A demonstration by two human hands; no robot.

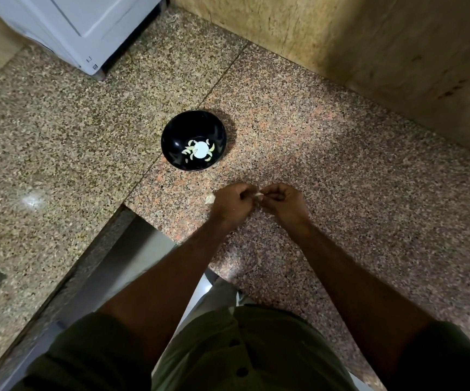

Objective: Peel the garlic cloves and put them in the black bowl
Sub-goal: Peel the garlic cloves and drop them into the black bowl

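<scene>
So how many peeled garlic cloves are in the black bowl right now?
About 6, lying in the bottom of the black bowl, ringed around a white glare spot: three on its left, three on its right. The glare may hide more.

Speckled granite counter (341, 165), white appliance (87, 29) behind.

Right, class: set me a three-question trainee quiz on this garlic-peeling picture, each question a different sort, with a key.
1. True or false: the round black bowl on the speckled granite counter holds peeled pale garlic cloves.
2. The small white clove is held by: A left hand only; B both hands; C right hand only.
3. Fill in: the loose papery garlic skin lies beside the ___ hand.

Key: 1 true; 2 B; 3 left.
</scene>
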